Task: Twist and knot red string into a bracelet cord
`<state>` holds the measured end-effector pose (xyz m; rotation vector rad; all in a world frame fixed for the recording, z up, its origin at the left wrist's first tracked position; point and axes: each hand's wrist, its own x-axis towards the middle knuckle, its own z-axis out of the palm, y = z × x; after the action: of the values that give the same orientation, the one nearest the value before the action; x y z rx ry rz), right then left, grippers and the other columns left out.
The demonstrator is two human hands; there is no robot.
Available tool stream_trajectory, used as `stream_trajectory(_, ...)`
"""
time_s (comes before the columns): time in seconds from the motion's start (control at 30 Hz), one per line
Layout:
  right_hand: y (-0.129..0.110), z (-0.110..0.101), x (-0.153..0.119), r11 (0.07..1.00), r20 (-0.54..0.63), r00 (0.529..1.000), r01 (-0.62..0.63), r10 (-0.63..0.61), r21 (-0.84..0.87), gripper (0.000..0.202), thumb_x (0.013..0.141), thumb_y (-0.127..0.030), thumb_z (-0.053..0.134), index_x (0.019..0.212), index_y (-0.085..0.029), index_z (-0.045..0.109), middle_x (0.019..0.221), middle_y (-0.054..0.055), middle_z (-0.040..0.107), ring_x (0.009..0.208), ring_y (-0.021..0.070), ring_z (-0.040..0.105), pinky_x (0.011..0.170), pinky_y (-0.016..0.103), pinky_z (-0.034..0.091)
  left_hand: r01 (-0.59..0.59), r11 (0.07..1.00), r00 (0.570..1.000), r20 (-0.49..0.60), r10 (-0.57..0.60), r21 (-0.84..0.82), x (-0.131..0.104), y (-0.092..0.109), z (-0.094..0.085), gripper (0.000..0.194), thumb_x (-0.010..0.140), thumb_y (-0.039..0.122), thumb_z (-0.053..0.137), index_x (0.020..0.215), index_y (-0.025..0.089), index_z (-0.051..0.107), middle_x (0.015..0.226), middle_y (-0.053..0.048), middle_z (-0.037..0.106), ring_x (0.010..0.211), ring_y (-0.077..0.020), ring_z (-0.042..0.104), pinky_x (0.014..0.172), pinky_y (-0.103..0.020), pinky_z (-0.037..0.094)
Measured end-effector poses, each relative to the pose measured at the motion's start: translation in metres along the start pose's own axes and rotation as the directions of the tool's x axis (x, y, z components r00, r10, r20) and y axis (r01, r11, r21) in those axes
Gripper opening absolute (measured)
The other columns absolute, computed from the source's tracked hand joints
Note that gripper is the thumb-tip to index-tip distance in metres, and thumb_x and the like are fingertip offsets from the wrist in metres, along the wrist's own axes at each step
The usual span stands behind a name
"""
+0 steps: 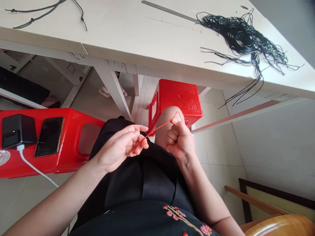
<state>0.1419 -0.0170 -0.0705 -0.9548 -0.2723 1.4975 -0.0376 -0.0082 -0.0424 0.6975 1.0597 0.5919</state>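
Note:
A thin twisted red cord point(159, 127) runs taut on a slant between my two hands, above my lap. Its lower left end lies across the fingers of my left hand point(128, 142), which are curled round it with the palm partly turned up. My right hand point(179, 137) is closed in a fist, pinching the cord's upper end between thumb and forefinger near my bare knee. A loose loop of the cord rises above the right thumb, and a bit of red shows below that fist.
A white table point(147, 42) crosses the top, bearing a tangle of black cords point(243, 39), a metal ruler point(169, 11) and knotted dark cords point(39, 14). Red stools stand beneath point(179, 95) and at left point(73, 141), the left one holding a phone point(49, 136) and a black charger point(18, 131).

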Motion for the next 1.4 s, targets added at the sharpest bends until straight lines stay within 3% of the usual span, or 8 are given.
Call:
stream_trajectory(0.17,-0.005,0.001,0.001,0.998,-0.003,0.999,0.035,-0.036,-0.06,0.052,0.067,-0.027,0.071,0.057,-0.023,0.019,0.044,-0.014,0.013,0.037,0.0025,0.005,0.031,0.017,0.009,0.009,1.0,1.0,0.019,-0.009,0.01,-0.003,0.0,-0.004,0.025,0.083,0.028,0.057,0.104,0.016,0.063,0.067,-0.008,0.07,0.052,-0.0137,0.057,0.045,-0.02,0.039)
stream_trajectory(0.33,0.002,0.002,-0.002,0.998,0.058,0.998,0.025,-0.021,-0.065,0.048,0.07,-0.026,0.07,0.055,-0.022,0.024,0.044,-0.013,0.017,0.037,0.0021,0.008,0.033,0.017,0.009,-0.004,1.0,0.997,0.077,0.005,-0.015,0.004,0.003,0.002,0.026,0.081,0.025,0.061,0.104,0.013,0.067,0.081,-0.012,0.073,0.067,-0.0189,0.067,0.059,-0.027,0.052)
stream_trajectory(0.6,0.016,0.012,-0.009,0.988,0.135,0.99,0.052,-0.032,-0.144,0.027,0.069,-0.031,0.074,0.057,-0.018,0.053,0.039,-0.012,0.029,0.034,0.0013,0.018,0.035,0.018,0.015,-0.282,0.959,0.959,0.04,0.281,0.034,0.027,0.007,0.026,0.018,0.069,0.028,0.081,0.083,0.017,0.079,0.069,-0.004,0.071,0.061,-0.0102,0.06,0.054,-0.019,0.047)
stream_trajectory(0.87,0.021,0.013,-0.009,0.979,0.117,0.991,0.081,-0.06,-0.185,0.024,0.068,-0.035,0.075,0.064,-0.016,0.061,0.039,-0.011,0.036,0.034,0.0014,0.024,0.035,0.018,0.017,-0.104,0.98,0.987,0.105,0.123,-0.169,0.043,-0.001,0.012,0.033,0.05,0.031,0.092,0.078,0.018,0.08,0.059,0.0,0.068,0.053,-0.0052,0.054,0.05,-0.016,0.046)
stream_trajectory(1.07,0.033,0.009,-0.002,0.928,0.054,0.979,0.205,-0.198,-0.312,0.022,0.074,-0.038,0.068,0.068,-0.017,0.063,0.041,-0.01,0.037,0.037,0.0043,0.029,0.037,0.019,0.023,-0.244,0.969,0.97,0.013,0.244,-0.045,0.053,-0.009,0.011,0.024,0.058,0.031,0.088,0.077,0.019,0.079,0.07,-0.003,0.074,0.065,-0.0106,0.064,0.061,-0.022,0.052)
stream_trajectory(1.2,0.04,0.005,0.005,0.825,0.089,0.929,0.361,-0.359,-0.434,0.019,0.078,-0.035,0.062,0.072,-0.018,0.065,0.054,-0.004,0.055,0.055,0.0106,0.051,0.054,0.024,0.045,-0.468,0.848,0.866,-0.059,0.496,0.249,0.06,-0.019,0.013,0.016,0.073,0.031,0.075,0.083,0.018,0.078,0.072,-0.002,0.074,0.065,-0.0134,0.065,0.062,-0.025,0.054)
stream_trajectory(1.27,0.042,0.004,0.007,0.764,0.121,0.903,0.414,-0.411,-0.495,0.019,0.08,-0.034,0.06,0.072,-0.018,0.065,0.064,0.0,0.063,0.065,0.013,0.057,0.063,0.026,0.049,-0.55,0.705,0.763,-0.073,0.642,0.447,0.062,-0.024,0.013,0.016,0.078,0.029,0.069,0.087,0.018,0.076,0.075,-0.003,0.074,0.066,-0.0143,0.067,0.064,-0.026,0.055)
stream_trajectory(1.4,0.045,0.005,0.008,0.71,0.16,0.887,0.445,-0.433,-0.545,0.019,0.081,-0.035,0.06,0.076,-0.018,0.068,0.074,0.002,0.069,0.069,0.0152,0.061,0.067,0.028,0.051,-0.615,0.383,0.503,-0.031,0.864,0.689,0.063,-0.03,0.015,0.011,0.083,0.022,0.06,0.082,0.018,0.07,0.08,-0.003,0.074,0.075,-0.0151,0.068,0.07,-0.025,0.054)
